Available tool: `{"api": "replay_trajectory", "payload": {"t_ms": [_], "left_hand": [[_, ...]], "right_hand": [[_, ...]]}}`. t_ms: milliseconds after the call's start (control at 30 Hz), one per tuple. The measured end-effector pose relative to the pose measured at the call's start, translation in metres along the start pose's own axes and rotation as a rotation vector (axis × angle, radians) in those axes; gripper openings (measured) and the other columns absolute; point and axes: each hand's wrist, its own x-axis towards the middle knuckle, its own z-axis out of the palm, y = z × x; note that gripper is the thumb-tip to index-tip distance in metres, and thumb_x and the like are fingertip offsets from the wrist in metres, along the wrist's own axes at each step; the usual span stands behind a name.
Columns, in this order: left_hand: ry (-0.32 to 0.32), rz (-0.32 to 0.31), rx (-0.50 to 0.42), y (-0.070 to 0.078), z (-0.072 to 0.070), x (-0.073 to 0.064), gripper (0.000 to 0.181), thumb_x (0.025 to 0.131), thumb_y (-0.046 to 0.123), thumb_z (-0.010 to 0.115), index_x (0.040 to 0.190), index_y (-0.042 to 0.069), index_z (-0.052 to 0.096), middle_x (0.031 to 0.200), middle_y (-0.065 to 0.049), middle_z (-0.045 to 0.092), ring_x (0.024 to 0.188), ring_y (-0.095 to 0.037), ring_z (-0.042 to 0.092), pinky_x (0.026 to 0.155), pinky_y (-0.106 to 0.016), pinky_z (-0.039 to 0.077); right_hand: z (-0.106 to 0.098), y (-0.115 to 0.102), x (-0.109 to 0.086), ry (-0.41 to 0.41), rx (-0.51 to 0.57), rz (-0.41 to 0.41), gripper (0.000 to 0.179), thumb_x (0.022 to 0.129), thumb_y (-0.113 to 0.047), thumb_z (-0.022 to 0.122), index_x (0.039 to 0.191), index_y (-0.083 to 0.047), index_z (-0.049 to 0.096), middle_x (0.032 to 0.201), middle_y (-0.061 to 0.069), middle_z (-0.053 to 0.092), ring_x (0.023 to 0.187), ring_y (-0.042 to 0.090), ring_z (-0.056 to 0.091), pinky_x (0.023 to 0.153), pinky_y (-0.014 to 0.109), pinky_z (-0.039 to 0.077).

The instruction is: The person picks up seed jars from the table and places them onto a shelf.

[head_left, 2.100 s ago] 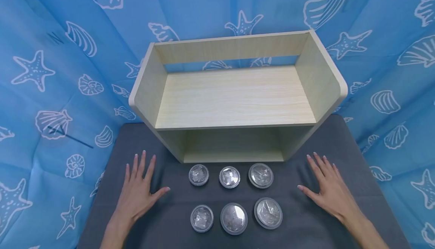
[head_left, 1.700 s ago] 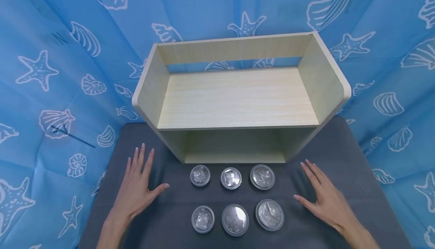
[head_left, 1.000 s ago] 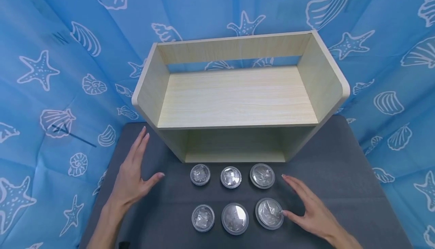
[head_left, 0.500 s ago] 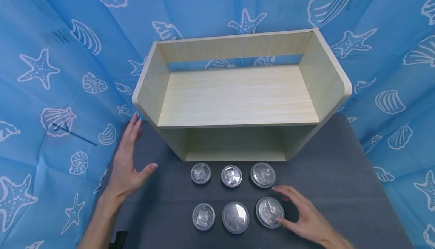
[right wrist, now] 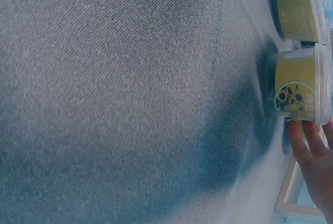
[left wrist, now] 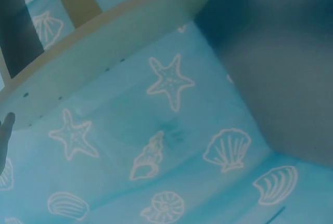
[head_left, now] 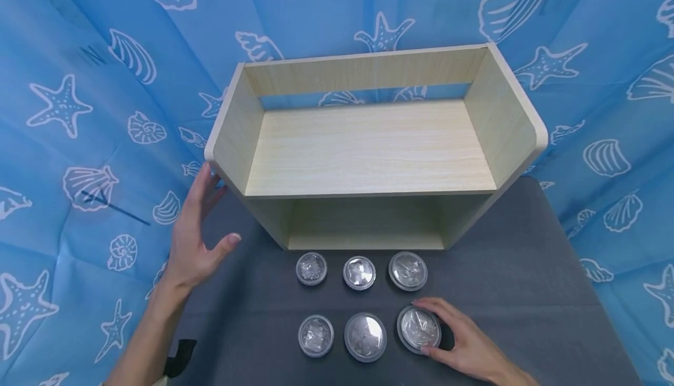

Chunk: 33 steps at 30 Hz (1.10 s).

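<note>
My right hand point(head_left: 466, 342) holds a round plastic tub point(head_left: 419, 328) at the right end of the near row, thumb at its near rim and fingers at its far rim. In the right wrist view, fingers point(right wrist: 312, 143) lie against this clear-lidded tub point(right wrist: 295, 83), which has a yellow label with a dark floral print. My left hand point(head_left: 192, 245) reaches up beside the left panel of a pale wooden two-tier shelf point(head_left: 368, 149). Its fingers are extended, with fingertips right at the panel's edge and thumb spread apart. A finger point(left wrist: 5, 138) overlaps that panel point(left wrist: 104, 57) in the left wrist view.
Beside the held tub stand two more lidded tubs point(head_left: 365, 337) in the near row. Another row point(head_left: 359, 273) of three sits just before the shelf. Grey cloth point(head_left: 526, 292) covers the table. A blue shell-print curtain point(head_left: 79, 140) hangs behind and at both sides.
My right hand has moved left from the table's right side and closed round the near-right tub. My left hand has risen toward the shelf's left panel. The tubs stay in place.
</note>
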Motion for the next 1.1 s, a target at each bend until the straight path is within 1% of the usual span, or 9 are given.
{"api": "replay_trajectory", "payload": {"t_ms": [167, 333, 433, 567, 667, 767, 867, 967, 1100], "left_hand": [[0.006, -0.015, -0.019, 0.001, -0.001, 0.007, 0.1, 0.089, 0.059, 0.064, 0.152, -0.008, 0.025, 0.16, -0.019, 0.027, 0.141, -0.039, 0.036, 0.108, -0.032, 0.04], [-0.003, -0.054, -0.023, 0.001, -0.003, 0.014, 0.095, 0.09, 0.058, 0.063, 0.154, -0.001, 0.027, 0.161, -0.013, 0.028, 0.142, -0.037, 0.037, 0.106, -0.029, 0.042], [-0.006, -0.076, -0.034, 0.001, -0.004, 0.018, 0.091, 0.091, 0.056, 0.062, 0.155, 0.002, 0.027, 0.161, -0.01, 0.029, 0.142, -0.036, 0.036, 0.105, -0.028, 0.042], [-0.004, -0.075, -0.044, 0.001, -0.005, 0.024, 0.089, 0.092, 0.056, 0.061, 0.155, 0.002, 0.029, 0.16, -0.009, 0.03, 0.141, -0.037, 0.037, 0.102, -0.027, 0.044], [-0.006, -0.071, -0.048, 0.001, -0.005, 0.028, 0.088, 0.092, 0.056, 0.06, 0.155, 0.003, 0.029, 0.16, -0.009, 0.03, 0.142, -0.036, 0.037, 0.101, -0.026, 0.044], [-0.006, -0.074, -0.056, 0.001, -0.006, 0.031, 0.086, 0.093, 0.055, 0.06, 0.155, 0.003, 0.029, 0.161, -0.008, 0.03, 0.142, -0.036, 0.037, 0.1, -0.025, 0.045], [-0.008, -0.092, -0.072, 0.002, -0.007, 0.033, 0.082, 0.095, 0.05, 0.059, 0.155, 0.004, 0.03, 0.161, -0.007, 0.03, 0.143, -0.035, 0.036, 0.1, -0.025, 0.045], [-0.011, -0.123, -0.086, 0.003, -0.006, 0.037, 0.076, 0.096, 0.045, 0.059, 0.156, 0.008, 0.03, 0.161, -0.004, 0.031, 0.143, -0.033, 0.036, 0.1, -0.026, 0.045], [-0.016, -0.135, -0.11, 0.002, -0.006, 0.042, 0.073, 0.097, 0.043, 0.058, 0.156, 0.01, 0.03, 0.16, -0.004, 0.031, 0.142, -0.032, 0.038, 0.1, -0.027, 0.046]], "right_hand": [[0.003, 0.001, -0.002, -0.007, -0.011, 0.015, 0.081, 0.072, -0.023, 0.09, 0.143, -0.011, 0.051, 0.137, 0.003, 0.055, 0.125, 0.013, 0.052, 0.107, 0.012, 0.027], [0.008, 0.003, -0.006, -0.024, -0.052, 0.077, 0.089, 0.065, -0.023, 0.093, 0.144, -0.015, 0.051, 0.135, -0.004, 0.055, 0.121, 0.01, 0.054, 0.101, 0.011, 0.032], [0.01, 0.004, -0.006, -0.032, -0.077, 0.102, 0.091, 0.062, -0.022, 0.094, 0.143, -0.016, 0.052, 0.134, -0.007, 0.056, 0.118, 0.009, 0.055, 0.099, 0.011, 0.035], [0.01, 0.004, -0.005, -0.031, -0.094, 0.112, 0.089, 0.062, -0.022, 0.094, 0.142, -0.017, 0.054, 0.133, -0.008, 0.057, 0.118, 0.009, 0.056, 0.097, 0.015, 0.039], [0.008, 0.003, -0.003, -0.022, -0.099, 0.1, 0.088, 0.063, -0.023, 0.094, 0.141, -0.017, 0.054, 0.133, -0.007, 0.057, 0.117, 0.011, 0.057, 0.097, 0.016, 0.04], [0.006, 0.002, 0.0, -0.016, -0.076, 0.082, 0.088, 0.063, -0.022, 0.094, 0.141, -0.016, 0.054, 0.132, -0.005, 0.058, 0.117, 0.011, 0.057, 0.098, 0.013, 0.037], [0.004, 0.0, 0.002, -0.008, -0.054, 0.059, 0.089, 0.063, -0.019, 0.094, 0.142, -0.015, 0.053, 0.132, -0.004, 0.058, 0.117, 0.012, 0.057, 0.1, 0.01, 0.032], [0.0, -0.002, 0.005, 0.006, -0.059, 0.036, 0.091, 0.061, -0.018, 0.095, 0.142, -0.015, 0.053, 0.132, -0.004, 0.058, 0.118, 0.012, 0.056, 0.102, 0.009, 0.029], [-0.005, -0.005, 0.011, 0.01, -0.062, 0.016, 0.09, 0.062, -0.02, 0.094, 0.142, -0.015, 0.053, 0.134, -0.005, 0.056, 0.12, 0.013, 0.055, 0.103, 0.009, 0.027]]}}
